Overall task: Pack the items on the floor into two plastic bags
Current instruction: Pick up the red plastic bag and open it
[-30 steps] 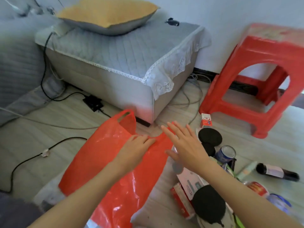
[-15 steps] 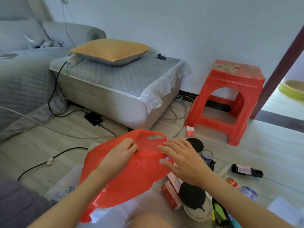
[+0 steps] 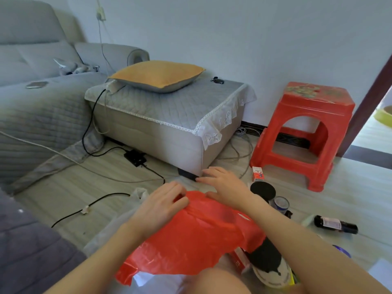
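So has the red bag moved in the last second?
Yes. The red bag has dropped back from the footstool's near corner, toward the person, and spread further right.

Grey sofa (image 3: 31,115), red stool (image 3: 305,132), pale wall (image 3: 254,35)

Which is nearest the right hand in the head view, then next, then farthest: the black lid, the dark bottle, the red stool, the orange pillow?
From the right hand:
1. Black lid, just to its right on the floor.
2. Dark bottle, lying farther right and nearer the camera.
3. Red stool, beyond, by the wall.
4. Orange pillow, back left on the ottoman.
Stool and bottle are close to call.
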A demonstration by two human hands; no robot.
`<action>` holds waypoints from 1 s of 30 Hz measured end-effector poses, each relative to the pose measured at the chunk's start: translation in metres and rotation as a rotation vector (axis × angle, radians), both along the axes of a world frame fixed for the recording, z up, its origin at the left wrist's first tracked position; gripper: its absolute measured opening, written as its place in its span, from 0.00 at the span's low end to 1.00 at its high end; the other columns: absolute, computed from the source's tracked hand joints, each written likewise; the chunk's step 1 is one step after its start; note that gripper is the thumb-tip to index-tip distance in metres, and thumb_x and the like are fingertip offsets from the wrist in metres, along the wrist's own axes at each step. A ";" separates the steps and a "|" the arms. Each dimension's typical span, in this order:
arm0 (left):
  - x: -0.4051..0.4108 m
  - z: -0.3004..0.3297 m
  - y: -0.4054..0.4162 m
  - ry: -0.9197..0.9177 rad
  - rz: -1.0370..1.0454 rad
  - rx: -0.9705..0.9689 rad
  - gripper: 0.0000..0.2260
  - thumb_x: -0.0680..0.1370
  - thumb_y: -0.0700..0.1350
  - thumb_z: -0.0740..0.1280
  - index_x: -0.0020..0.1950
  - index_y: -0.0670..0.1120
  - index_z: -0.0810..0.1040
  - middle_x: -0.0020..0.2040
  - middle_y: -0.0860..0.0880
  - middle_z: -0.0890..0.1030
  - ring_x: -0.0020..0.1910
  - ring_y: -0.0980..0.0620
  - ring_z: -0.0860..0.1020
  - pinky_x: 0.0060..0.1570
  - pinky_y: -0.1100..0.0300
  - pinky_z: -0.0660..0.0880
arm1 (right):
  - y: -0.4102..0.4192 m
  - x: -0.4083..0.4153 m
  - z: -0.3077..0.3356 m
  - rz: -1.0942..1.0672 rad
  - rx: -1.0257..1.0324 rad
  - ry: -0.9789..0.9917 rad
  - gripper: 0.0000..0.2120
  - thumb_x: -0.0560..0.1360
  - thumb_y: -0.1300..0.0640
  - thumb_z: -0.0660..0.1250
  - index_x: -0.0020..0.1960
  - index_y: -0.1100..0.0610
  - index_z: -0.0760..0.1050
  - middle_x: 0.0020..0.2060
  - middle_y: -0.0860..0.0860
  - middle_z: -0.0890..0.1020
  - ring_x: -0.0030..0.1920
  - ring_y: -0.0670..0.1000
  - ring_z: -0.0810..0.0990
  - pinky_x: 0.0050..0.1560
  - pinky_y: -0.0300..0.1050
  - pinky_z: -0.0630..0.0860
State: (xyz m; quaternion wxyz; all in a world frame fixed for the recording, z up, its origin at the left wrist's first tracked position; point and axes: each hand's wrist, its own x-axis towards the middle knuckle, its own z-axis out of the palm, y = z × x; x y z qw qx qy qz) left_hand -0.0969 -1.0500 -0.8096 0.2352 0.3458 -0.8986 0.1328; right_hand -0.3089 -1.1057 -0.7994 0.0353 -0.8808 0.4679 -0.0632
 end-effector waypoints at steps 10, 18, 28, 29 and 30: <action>0.008 -0.001 0.001 0.008 0.041 0.030 0.03 0.77 0.42 0.58 0.46 0.45 0.70 0.47 0.49 0.69 0.43 0.48 0.73 0.39 0.53 0.73 | 0.003 0.013 -0.009 -0.114 0.080 -0.185 0.12 0.77 0.58 0.59 0.55 0.56 0.78 0.55 0.54 0.79 0.57 0.55 0.75 0.56 0.48 0.70; -0.008 -0.005 -0.021 -0.296 0.261 0.159 0.22 0.55 0.39 0.69 0.48 0.52 0.81 0.50 0.52 0.81 0.48 0.52 0.74 0.47 0.54 0.72 | 0.020 -0.015 0.001 -0.290 -0.024 -0.329 0.07 0.78 0.56 0.59 0.50 0.58 0.73 0.50 0.54 0.78 0.53 0.55 0.75 0.49 0.48 0.68; -0.088 0.021 -0.036 0.070 0.461 0.435 0.17 0.78 0.54 0.60 0.65 0.51 0.69 0.60 0.50 0.73 0.60 0.47 0.72 0.55 0.53 0.69 | 0.018 -0.023 0.004 -0.404 0.036 -0.604 0.05 0.75 0.58 0.64 0.46 0.56 0.78 0.44 0.54 0.84 0.47 0.55 0.80 0.49 0.49 0.73; -0.091 0.019 -0.038 0.138 0.470 0.446 0.14 0.78 0.53 0.60 0.61 0.51 0.73 0.58 0.49 0.75 0.57 0.48 0.74 0.53 0.53 0.70 | 0.017 -0.023 0.006 -0.417 0.050 -0.648 0.04 0.74 0.59 0.64 0.43 0.56 0.78 0.42 0.53 0.84 0.46 0.54 0.80 0.49 0.49 0.73; -0.094 0.019 -0.039 0.213 0.486 0.455 0.12 0.78 0.53 0.60 0.57 0.51 0.76 0.54 0.50 0.76 0.55 0.48 0.76 0.50 0.54 0.71 | 0.016 -0.026 0.007 -0.430 0.058 -0.685 0.05 0.74 0.60 0.65 0.41 0.54 0.77 0.40 0.52 0.83 0.44 0.53 0.80 0.49 0.48 0.73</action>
